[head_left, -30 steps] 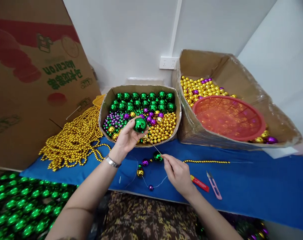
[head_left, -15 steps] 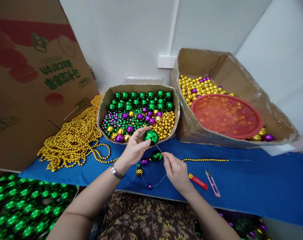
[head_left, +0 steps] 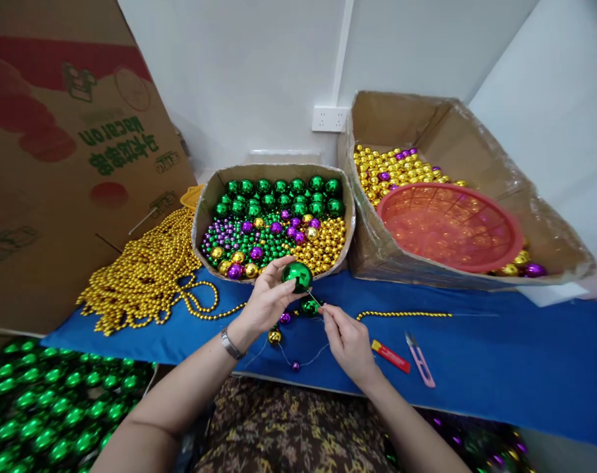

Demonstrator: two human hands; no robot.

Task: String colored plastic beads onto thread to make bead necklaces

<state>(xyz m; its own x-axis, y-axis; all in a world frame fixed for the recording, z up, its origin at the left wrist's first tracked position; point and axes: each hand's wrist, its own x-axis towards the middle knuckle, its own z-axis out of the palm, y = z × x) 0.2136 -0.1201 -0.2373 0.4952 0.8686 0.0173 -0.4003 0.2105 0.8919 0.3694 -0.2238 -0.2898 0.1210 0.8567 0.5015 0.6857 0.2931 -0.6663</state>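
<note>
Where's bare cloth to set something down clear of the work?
Widest: the blue cloth right of the pink snips. Smaller: between the gold bead pile and the silver wristband. Crowded: around the left hand with its green ball, the right hand and the threaded balls.

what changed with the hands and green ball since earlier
The left hand moved down and rightward, bringing the green ball from over the bead-filled carton toward the right hand. Less of the thin needle now shows between them. Neither grip let go; the pink snips and red basket stayed put.
</note>
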